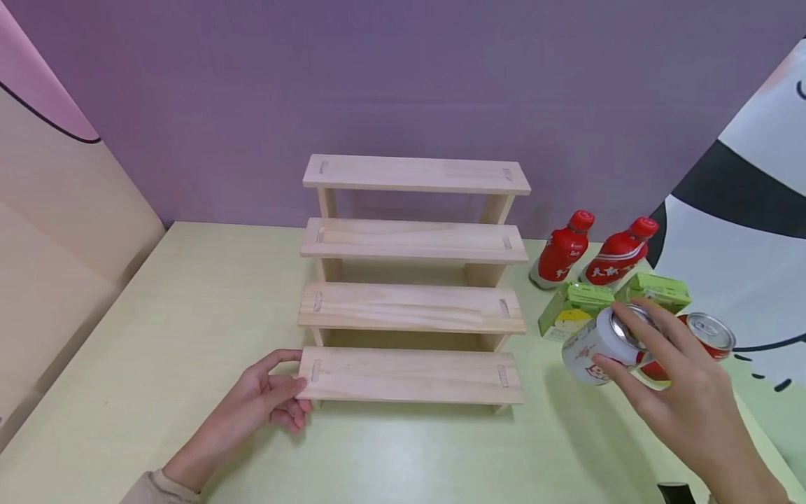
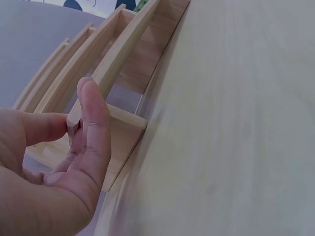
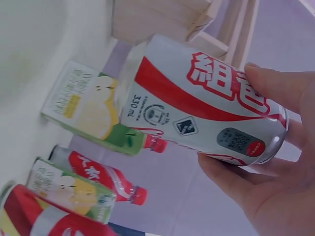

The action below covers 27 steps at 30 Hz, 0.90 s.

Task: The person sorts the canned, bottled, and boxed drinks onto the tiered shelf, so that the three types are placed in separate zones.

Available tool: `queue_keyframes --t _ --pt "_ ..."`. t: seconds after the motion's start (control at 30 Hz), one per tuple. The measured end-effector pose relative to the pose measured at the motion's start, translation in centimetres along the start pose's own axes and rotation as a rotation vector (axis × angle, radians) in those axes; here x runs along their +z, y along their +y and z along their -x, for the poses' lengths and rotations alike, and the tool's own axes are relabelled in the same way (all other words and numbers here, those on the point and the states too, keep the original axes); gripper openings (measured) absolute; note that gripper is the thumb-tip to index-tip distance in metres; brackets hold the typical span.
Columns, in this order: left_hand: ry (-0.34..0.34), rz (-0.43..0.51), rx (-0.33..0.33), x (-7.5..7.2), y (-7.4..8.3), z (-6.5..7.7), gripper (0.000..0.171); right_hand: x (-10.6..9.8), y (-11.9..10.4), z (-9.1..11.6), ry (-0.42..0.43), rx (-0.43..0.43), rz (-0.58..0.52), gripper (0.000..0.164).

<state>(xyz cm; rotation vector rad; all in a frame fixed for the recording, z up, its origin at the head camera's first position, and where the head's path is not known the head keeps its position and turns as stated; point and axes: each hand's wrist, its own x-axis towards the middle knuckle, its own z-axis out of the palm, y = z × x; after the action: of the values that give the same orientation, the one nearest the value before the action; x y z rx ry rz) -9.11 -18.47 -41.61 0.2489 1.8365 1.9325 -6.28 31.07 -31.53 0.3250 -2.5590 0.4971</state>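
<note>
A four-tier wooden step shelf (image 1: 412,308) stands on the table with bare steps. My left hand (image 1: 258,399) pinches the left end of its lowest step; in the left wrist view, thumb and fingers (image 2: 96,118) close round the board's corner. To the right of the shelf, my right hand (image 1: 686,381) grips a white and red soda can (image 1: 595,350) near its top rim. The can is tilted and held above the table, its shadow falling below. In the right wrist view the can's (image 3: 197,103) label reads 330 mL.
Behind the held can stand two green juice cartons (image 1: 576,304) and two red-capped bottles (image 1: 560,252). A red can (image 1: 711,334) stands right of them, partly hidden by my right hand. A purple backdrop (image 1: 403,84) rises behind the table (image 1: 189,301). A dark object (image 1: 675,492) shows at the bottom edge.
</note>
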Motion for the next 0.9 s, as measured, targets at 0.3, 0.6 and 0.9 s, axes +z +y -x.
queue_keyframes --t 0.3,0.6,0.9 --pt "-0.006 0.009 0.003 0.1 -0.1 -0.2 0.050 -1.1 -1.4 -0.7 0.112 -0.092 -0.016 0.069" --pt "-0.004 0.008 0.008 0.1 0.0 -0.3 0.051 -2.1 -3.3 -1.5 0.132 -0.100 -0.035 0.071" --pt "-0.009 -0.013 0.013 -0.1 -0.1 0.0 0.051 -2.1 -4.1 -1.8 0.170 -0.135 -0.068 0.076"
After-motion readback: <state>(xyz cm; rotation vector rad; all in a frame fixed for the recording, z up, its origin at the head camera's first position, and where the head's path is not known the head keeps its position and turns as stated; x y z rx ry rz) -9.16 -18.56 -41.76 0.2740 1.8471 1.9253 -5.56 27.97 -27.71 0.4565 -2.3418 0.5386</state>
